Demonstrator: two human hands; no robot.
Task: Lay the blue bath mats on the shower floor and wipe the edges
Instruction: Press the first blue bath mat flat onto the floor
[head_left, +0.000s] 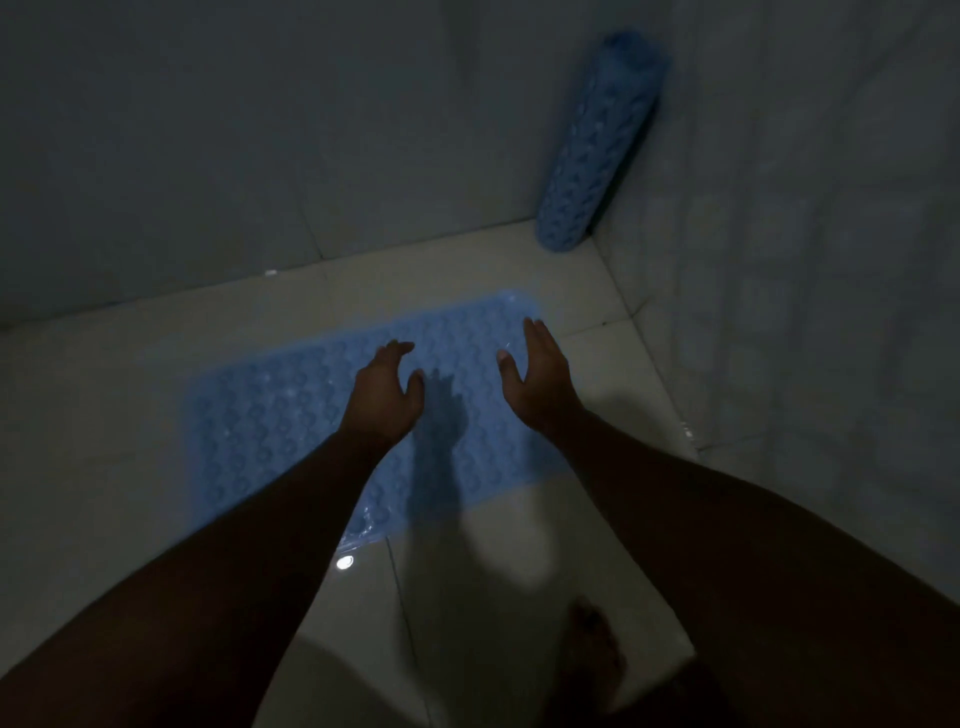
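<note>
On glossy tiles (519, 545), flat bumpy blue mat (270, 415), rolled mat (597, 150) upright

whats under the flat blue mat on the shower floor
The flat blue mat lies on the pale floor tiles, which show all around it. Its near left corner is hidden behind the left forearm. Whatever is beneath the mat itself is covered.

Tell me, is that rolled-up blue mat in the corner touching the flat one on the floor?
Apart. The head view shows the rolled mat standing upright in the corner, with a bare strip of floor tile between its base and the flat mat.
</note>
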